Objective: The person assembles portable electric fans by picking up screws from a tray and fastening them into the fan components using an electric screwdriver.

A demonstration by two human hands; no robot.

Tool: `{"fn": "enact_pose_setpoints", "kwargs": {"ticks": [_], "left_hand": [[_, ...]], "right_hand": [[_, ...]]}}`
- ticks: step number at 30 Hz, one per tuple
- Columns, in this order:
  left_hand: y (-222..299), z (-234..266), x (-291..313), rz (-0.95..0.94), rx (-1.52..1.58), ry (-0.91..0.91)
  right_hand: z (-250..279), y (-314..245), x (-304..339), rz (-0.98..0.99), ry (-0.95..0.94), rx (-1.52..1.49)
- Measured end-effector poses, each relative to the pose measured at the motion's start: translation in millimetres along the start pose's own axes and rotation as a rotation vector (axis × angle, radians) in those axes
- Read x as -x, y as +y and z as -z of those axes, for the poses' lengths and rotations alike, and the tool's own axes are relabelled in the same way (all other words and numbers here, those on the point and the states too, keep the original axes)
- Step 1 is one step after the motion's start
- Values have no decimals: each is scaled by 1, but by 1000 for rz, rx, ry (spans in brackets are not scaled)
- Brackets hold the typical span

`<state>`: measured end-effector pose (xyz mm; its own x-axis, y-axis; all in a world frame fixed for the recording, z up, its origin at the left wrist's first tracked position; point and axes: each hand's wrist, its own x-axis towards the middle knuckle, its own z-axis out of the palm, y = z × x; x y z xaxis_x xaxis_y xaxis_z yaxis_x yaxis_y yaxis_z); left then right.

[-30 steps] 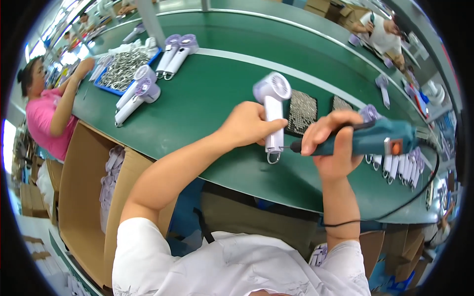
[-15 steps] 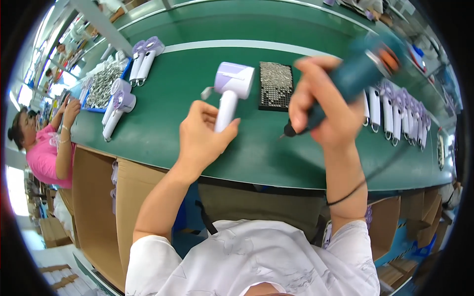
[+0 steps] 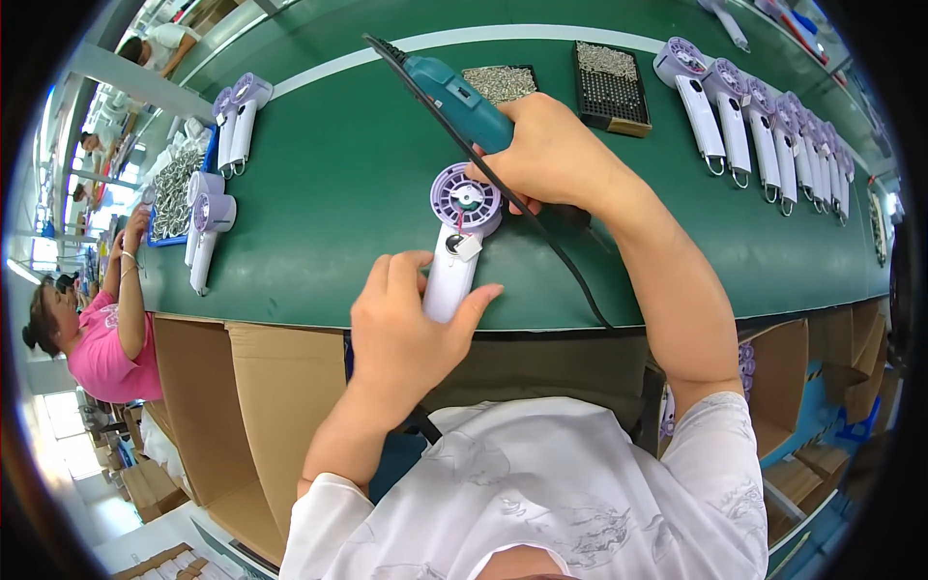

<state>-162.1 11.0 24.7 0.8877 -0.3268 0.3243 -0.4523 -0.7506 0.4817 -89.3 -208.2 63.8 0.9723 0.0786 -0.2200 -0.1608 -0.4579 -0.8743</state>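
A handheld fan point(image 3: 450, 276) with a white handle and a round purple head lies on the green table in front of me. Its open head faces up, showing spokes, a red wire and a white connector. Fingers and thumb of my left hand point(image 3: 406, 314) close around the handle from either side. My right hand point(image 3: 556, 155) is closed around a teal electric screwdriver point(image 3: 459, 100), its body tilted toward the far left. The fingertips of that hand are beside the fan's head; the screwdriver's tip is hidden. A black cord passes in front of the hand.
Screw trays point(image 3: 619, 87) stand beyond my right hand. A row of fans point(image 3: 764, 135) lines the right. At left are more fans point(image 3: 206, 232) and a blue bin point(image 3: 172, 198) of metal loops. A person in pink point(image 3: 121, 338) works there. Cardboard boxes point(image 3: 280, 406) stand below the edge.
The fan has been turned and lowered, its open side now upward. My right hand has swung left with the screwdriver to the fan's head. The head view has shifted, and a second screw tray shows.
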Motion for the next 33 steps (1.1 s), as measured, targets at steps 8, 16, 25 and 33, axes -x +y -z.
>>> {"fn": "enact_pose_setpoints", "kwargs": {"ticks": [8,16,25,33], "left_hand": [[-52,16,-102,-146,567,-458],[-37,11,-126,-87,429,-633],[-19,-14,-121,-74,480,-561],[-30,-25,-105,-80,657,-439]], "right_hand": [[1,-1,0,3,10,-3],[21,-11,9,45,262,-138],[26,-11,-9,620,763,-599],[17,20,-28,791,648,-454]]}}
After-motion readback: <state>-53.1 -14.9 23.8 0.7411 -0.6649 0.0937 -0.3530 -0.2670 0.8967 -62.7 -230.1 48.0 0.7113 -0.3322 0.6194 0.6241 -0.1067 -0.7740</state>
